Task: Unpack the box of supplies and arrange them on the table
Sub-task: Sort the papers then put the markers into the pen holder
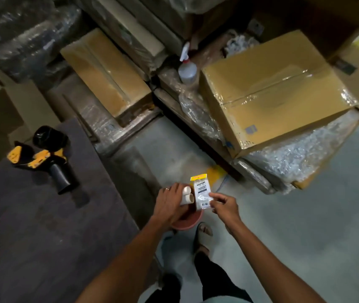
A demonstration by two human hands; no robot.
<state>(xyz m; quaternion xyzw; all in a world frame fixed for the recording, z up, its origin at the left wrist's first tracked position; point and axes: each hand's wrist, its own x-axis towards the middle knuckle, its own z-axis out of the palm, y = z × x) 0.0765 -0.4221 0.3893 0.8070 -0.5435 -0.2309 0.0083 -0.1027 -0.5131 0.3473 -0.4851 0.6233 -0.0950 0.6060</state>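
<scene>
Packet (201, 194) just right of pot (186, 221), above floor; right hand (224, 205) pinches its lower right edge; left hand (169, 203) grips white tubes (186, 196) over pot; packet likely light, floppy, slick film; stiffer yellow header safer hold.

A dim storeroom with a pale grey-green concrete floor (283, 226). Plastic-wrapped cardboard boxes (276, 92) sit stacked on wrapped pallets (198, 119). A dark table (43, 226) stands left; a spray bottle (187, 69) stands between boxes.

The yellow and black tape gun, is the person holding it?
No, the yellow and black tape gun lies alone on the dark table, away from both hands.
</scene>
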